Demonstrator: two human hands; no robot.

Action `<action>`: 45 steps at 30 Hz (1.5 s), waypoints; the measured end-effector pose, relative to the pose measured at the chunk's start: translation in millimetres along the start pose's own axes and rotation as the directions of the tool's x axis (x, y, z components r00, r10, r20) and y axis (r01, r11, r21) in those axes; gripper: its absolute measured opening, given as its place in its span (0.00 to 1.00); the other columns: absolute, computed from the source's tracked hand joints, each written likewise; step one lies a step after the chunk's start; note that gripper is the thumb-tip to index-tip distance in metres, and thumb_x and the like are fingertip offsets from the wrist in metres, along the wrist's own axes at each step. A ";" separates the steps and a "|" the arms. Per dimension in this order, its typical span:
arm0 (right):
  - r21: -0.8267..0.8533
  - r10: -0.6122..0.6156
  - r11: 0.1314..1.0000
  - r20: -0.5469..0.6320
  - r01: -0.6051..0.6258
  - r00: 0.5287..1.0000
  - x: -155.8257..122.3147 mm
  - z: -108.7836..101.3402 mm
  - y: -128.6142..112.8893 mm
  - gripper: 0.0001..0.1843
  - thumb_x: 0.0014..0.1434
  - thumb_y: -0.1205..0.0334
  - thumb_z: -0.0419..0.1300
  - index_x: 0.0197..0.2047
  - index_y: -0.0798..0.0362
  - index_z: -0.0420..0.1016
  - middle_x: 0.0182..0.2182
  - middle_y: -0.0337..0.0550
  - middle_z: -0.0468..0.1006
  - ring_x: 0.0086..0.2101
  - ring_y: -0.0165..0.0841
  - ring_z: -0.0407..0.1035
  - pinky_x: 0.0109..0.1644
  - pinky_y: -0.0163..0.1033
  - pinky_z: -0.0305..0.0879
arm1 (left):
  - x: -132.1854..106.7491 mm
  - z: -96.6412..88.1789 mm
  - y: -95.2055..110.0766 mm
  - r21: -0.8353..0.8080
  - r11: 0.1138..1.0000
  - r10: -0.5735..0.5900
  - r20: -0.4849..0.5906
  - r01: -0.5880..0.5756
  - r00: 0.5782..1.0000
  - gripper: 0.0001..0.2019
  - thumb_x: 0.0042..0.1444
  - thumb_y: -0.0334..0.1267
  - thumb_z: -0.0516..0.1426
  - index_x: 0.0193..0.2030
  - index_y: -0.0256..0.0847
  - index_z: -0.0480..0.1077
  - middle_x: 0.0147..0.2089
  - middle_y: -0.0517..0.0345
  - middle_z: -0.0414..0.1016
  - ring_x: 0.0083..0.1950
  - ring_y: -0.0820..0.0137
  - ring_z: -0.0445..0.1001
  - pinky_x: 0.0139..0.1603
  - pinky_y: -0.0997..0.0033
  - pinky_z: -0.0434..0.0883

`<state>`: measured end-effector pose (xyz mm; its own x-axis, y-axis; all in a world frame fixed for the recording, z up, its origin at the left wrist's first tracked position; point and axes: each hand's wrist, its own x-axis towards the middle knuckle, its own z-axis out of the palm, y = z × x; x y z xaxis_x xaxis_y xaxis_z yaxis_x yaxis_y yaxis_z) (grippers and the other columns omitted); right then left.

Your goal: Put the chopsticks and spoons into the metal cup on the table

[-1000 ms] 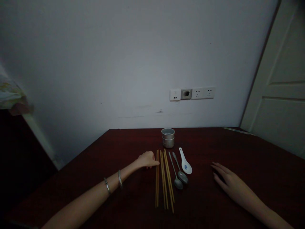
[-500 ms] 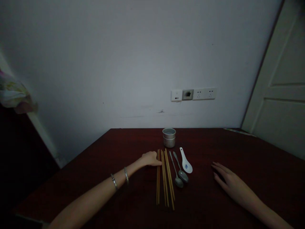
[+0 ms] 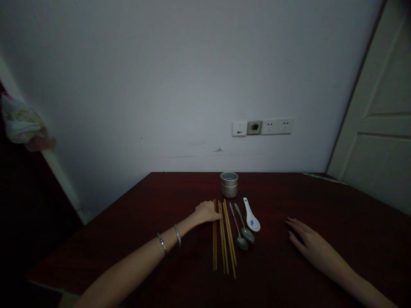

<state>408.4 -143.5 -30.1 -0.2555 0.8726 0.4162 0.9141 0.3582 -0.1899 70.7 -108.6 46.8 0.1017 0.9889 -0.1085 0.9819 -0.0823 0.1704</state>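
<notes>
My left hand (image 3: 208, 212) is closed around the upper part of the leftmost pair of wooden chopsticks (image 3: 215, 248); its fingers are partly hidden behind the hand. Several more chopsticks (image 3: 227, 244) lie just right of that pair, fanning slightly toward me. Beside them are two metal spoons, one thin-handled spoon (image 3: 242, 243) and one larger spoon (image 3: 248, 235). A white ceramic spoon (image 3: 253, 223) with a blue mark lies further right. Behind the cutlery stands a silver metal cup (image 3: 229, 185). My right hand (image 3: 305, 237) rests palm down on the table, fingers stretched, holding nothing.
The dark red table (image 3: 180, 188) reaches back to a pale wall (image 3: 180, 85) with sockets (image 3: 269, 127). A flat strip (image 3: 324, 177) lies at the far right edge by a white door (image 3: 382, 158). A plastic bag (image 3: 22, 122) hangs at the left.
My left hand has shifted slightly right, its thumb nearer the middle chopsticks. The whole view has moved a little. My right hand stays in place.
</notes>
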 end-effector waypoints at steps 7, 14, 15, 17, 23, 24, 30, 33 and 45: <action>0.015 0.025 1.000 0.031 -0.025 0.999 4.6 -4.3 -2.0 0.26 0.54 0.52 0.47 0.48 0.61 0.69 0.50 0.55 0.68 0.50 0.44 0.62 0.55 0.48 0.59 | -2.6 4.3 2.0 -0.060 0.997 -0.043 -0.041 0.041 0.998 0.18 0.41 0.46 0.54 0.36 0.37 0.72 0.35 0.47 0.75 0.36 0.61 0.74 0.29 0.73 0.67; 0.239 0.019 0.971 0.010 -0.021 1.000 27.8 -36.7 -41.1 0.25 0.54 0.54 0.49 0.51 0.59 0.66 0.48 0.53 0.70 0.47 0.42 0.66 0.52 0.47 0.61 | -2.5 -23.8 5.4 -0.121 0.992 0.003 -0.154 -0.022 0.988 0.18 0.43 0.47 0.53 0.31 0.33 0.73 0.29 0.47 0.74 0.29 0.66 0.72 0.22 0.76 0.62; 0.321 0.007 0.947 0.006 -0.009 1.000 35.5 -45.1 -53.0 0.24 0.53 0.55 0.50 0.50 0.58 0.67 0.47 0.53 0.71 0.46 0.41 0.66 0.53 0.47 0.60 | -3.4 -32.8 9.1 -0.110 0.993 0.009 -0.192 -0.031 0.981 0.18 0.43 0.47 0.53 0.30 0.32 0.73 0.29 0.46 0.73 0.29 0.66 0.72 0.22 0.75 0.61; 0.515 -0.006 0.857 -0.008 0.010 1.000 54.5 -62.2 -79.5 0.21 0.53 0.55 0.52 0.47 0.56 0.71 0.45 0.50 0.73 0.46 0.41 0.67 0.52 0.47 0.61 | -6.5 -52.8 19.3 -0.076 0.996 0.030 -0.281 -0.053 0.959 0.17 0.43 0.46 0.53 0.30 0.32 0.73 0.29 0.45 0.73 0.29 0.65 0.72 0.23 0.74 0.61; 0.968 0.064 0.202 0.140 -0.150 0.988 120.1 -93.0 -145.1 0.20 0.45 0.54 0.62 0.41 0.56 0.73 0.37 0.49 0.77 0.37 0.37 0.72 0.41 0.43 0.69 | -23.5 -103.4 53.7 -0.046 0.988 0.113 -0.438 -0.148 0.892 0.16 0.48 0.45 0.50 0.30 0.35 0.73 0.29 0.48 0.73 0.33 0.64 0.71 0.31 0.71 0.63; 0.977 0.085 0.132 0.156 -0.166 0.984 128.8 -95.2 -151.4 0.20 0.44 0.55 0.63 0.40 0.56 0.73 0.36 0.49 0.77 0.36 0.37 0.72 0.39 0.41 0.70 | -25.9 -107.6 57.8 -0.042 0.986 0.124 -0.456 -0.161 0.881 0.16 0.49 0.45 0.49 0.31 0.35 0.73 0.29 0.49 0.73 0.33 0.64 0.71 0.32 0.70 0.63; 0.994 0.128 0.044 0.093 -0.099 0.987 160.5 -99.6 -169.2 0.18 0.38 0.57 0.66 0.34 0.57 0.75 0.31 0.44 0.78 0.33 0.34 0.71 0.36 0.38 0.68 | -31.6 -107.6 75.0 0.034 0.995 0.098 -0.537 -0.095 0.838 0.16 0.52 0.43 0.48 0.39 0.36 0.70 0.34 0.48 0.73 0.39 0.60 0.71 0.39 0.65 0.64; 0.987 0.128 0.158 0.017 -0.037 0.992 167.8 -97.5 -171.3 0.16 0.37 0.55 0.66 0.29 0.57 0.75 0.27 0.43 0.77 0.30 0.34 0.70 0.32 0.37 0.67 | -31.2 -101.0 79.5 0.055 0.994 0.112 -0.557 -0.098 0.823 0.17 0.54 0.43 0.47 0.43 0.36 0.67 0.35 0.46 0.73 0.39 0.59 0.71 0.40 0.62 0.64; 0.951 0.035 0.306 0.033 -0.042 0.999 167.4 -104.2 -163.6 0.17 0.39 0.51 0.63 0.27 0.58 0.76 0.23 0.41 0.76 0.24 0.28 0.67 0.28 0.34 0.63 | -26.3 -108.9 59.5 -0.188 0.939 0.190 -0.419 -0.289 0.888 0.17 0.51 0.49 0.50 0.34 0.38 0.72 0.33 0.52 0.74 0.36 0.66 0.71 0.37 0.70 0.64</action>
<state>248.9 -90.6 163.3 -0.2341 0.8951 0.3794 -0.0086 0.3883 -0.9215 109.0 -126.0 166.4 0.2102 0.9144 0.3459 0.8623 -0.3401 0.3751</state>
